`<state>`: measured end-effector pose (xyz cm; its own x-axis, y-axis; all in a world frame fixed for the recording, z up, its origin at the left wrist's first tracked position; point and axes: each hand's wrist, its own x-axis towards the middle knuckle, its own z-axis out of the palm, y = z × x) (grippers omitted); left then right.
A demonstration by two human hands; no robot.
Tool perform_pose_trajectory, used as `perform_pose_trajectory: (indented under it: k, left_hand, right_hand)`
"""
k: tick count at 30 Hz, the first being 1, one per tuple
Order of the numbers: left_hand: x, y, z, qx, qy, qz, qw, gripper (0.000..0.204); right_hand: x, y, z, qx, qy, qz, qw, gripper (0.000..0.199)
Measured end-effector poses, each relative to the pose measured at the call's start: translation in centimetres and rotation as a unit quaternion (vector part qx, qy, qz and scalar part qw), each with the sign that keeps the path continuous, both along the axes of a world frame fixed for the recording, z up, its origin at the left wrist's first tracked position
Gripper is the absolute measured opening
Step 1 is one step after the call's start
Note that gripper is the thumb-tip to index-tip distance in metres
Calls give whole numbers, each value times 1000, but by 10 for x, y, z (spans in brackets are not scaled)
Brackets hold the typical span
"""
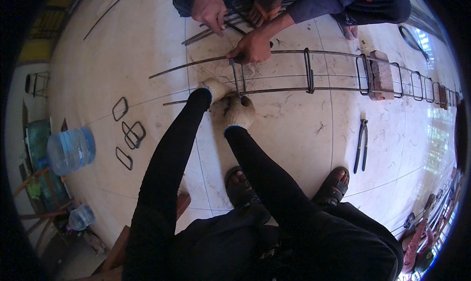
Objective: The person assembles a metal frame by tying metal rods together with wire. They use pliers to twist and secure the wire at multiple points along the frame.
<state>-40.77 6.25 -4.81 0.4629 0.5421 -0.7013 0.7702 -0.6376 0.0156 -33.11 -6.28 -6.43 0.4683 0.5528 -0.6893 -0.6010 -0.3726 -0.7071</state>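
Head view, looking down: the person's left hand (215,88) and right hand (240,111), both in pale knit gloves below black sleeves, meet at the centre of the frame on the near bar of a long rebar cage (333,75) that lies on the tiled floor (294,138). The hands sit at the leftmost stirrup (237,80), a thin rectangular steel loop standing across the bars. Both gloved hands look curled about the bar and loop, but whether their fingers are clamped shut on the steel I cannot tell.

Across the cage, at the upper middle of the frame, a co-worker's bare hand (252,48) grips the far bar at the same stirrup, and their other hand (208,8) reaches into a bundle of thin rods (216,28).

As for progress, stirrups already stand along the cage toward the right edge of the frame, where bricks (380,75) prop it up; the left ends of the bars carry none. A few loose stirrups (128,136) lie at centre left (dark, flat, rounded rectangles), so I judge the work well along but unfinished.

Pincers (362,144) lie on the floor at right. A clear blue water jug (71,150) lies at far left. The floor is pale, glossy and scuffed.
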Motion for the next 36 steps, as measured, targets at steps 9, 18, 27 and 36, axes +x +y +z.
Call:
perform_pose_trajectory:
  k: [9, 18, 27, 36]
  left_hand:
    - [9, -88, 59, 252, -303, 325, 860, 39]
    - [-4, -90, 36, 176, -437, 265, 841, 18]
    - [0, -89, 45, 166, -410, 255, 860, 23]
    - [12, -78, 38, 67, -409, 267, 870, 36]
  right_hand:
    - [4, 3, -16, -42, -158, 63, 985, 33]
    - [45, -18, 26, -54, -304, 215, 926, 32]
    - [73, -24, 45, -20, -422, 382, 822, 28]
    - [67, -51, -22, 42, -431, 334, 837, 34]
